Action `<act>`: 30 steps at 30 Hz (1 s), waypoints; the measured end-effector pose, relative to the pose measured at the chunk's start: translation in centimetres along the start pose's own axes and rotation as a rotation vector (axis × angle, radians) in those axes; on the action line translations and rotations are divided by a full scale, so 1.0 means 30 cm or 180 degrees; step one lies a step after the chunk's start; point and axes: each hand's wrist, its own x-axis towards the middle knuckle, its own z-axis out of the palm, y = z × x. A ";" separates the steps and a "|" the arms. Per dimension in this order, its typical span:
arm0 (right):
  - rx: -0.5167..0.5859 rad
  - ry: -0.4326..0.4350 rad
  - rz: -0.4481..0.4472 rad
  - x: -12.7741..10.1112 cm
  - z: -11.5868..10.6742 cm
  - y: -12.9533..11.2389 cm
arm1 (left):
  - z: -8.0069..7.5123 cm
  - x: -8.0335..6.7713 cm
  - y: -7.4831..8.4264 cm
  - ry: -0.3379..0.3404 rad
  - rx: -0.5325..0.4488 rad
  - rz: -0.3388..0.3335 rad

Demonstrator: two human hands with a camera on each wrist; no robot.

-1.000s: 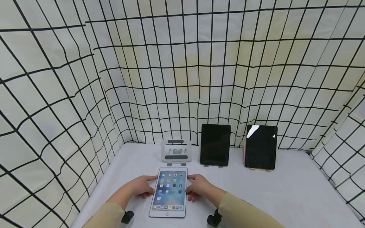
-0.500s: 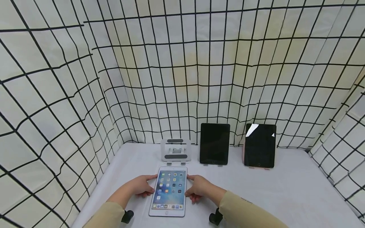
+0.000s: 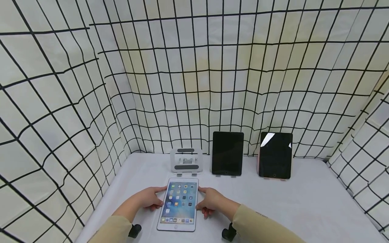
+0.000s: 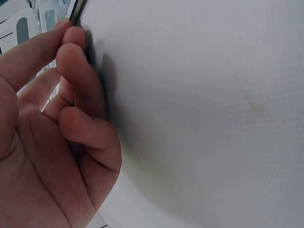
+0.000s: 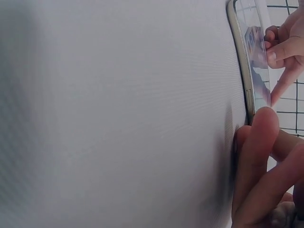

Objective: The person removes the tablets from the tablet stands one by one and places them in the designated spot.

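A white-framed tablet (image 3: 179,202) lies face up near the front of the white table, its lit screen full of app icons. My left hand (image 3: 149,197) holds its left edge, index finger at the upper part and thumb lower down. On the opposite edge, my right hand (image 3: 211,201) holds it in the same way. Only a corner of the tablet (image 4: 76,12) shows past the curled fingers in the left wrist view. From the right wrist, the tablet's side (image 5: 248,80) is seen low over the table, with the left hand (image 5: 287,47) beyond it.
Just behind the tablet stands a pale stand (image 3: 186,160) with grey pads. To its right, a dark-screened tablet (image 3: 228,153) and another dark tablet (image 3: 275,156) with a pinkish edge lean upright on stands. White walls with black grid lines (image 3: 209,91) enclose the table (image 3: 319,199).
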 end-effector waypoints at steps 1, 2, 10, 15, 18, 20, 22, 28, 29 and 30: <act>-0.0003 -0.0001 0.0001 -0.001 0.001 -0.001 | -0.001 0.000 -0.001 0.0002 0.0010 -0.0002; -0.0010 0.0003 0.0002 -0.001 0.001 -0.001 | -0.002 -0.001 -0.002 0.0003 0.0013 -0.0002; 0.0092 0.0078 0.0003 0.002 0.004 0.007 | 0.003 -0.002 -0.008 0.0036 -0.0048 0.0105; 0.0209 0.0232 -0.0028 0.002 0.005 0.020 | 0.008 -0.010 -0.011 0.0107 -0.0053 0.0106; 0.0236 0.0332 -0.0074 0.009 -0.002 0.027 | 0.010 0.003 -0.018 0.0264 -0.0035 0.0180; 0.0227 0.0368 -0.0102 0.011 -0.006 0.033 | 0.015 0.010 -0.024 0.0417 -0.0073 0.0227; 0.0222 0.0385 -0.0148 0.010 -0.011 0.040 | 0.020 0.014 -0.027 0.0591 -0.0122 0.0289; 0.0194 0.0454 -0.0321 -0.001 -0.025 0.064 | 0.034 0.020 -0.002 0.0924 -0.0226 0.0404; 0.0185 0.0473 -0.0345 -0.003 -0.028 0.066 | 0.036 0.021 0.005 0.0954 -0.0243 0.0406; 0.0175 0.0488 -0.0363 -0.004 -0.031 0.069 | 0.037 0.021 0.012 0.0977 -0.0249 0.0395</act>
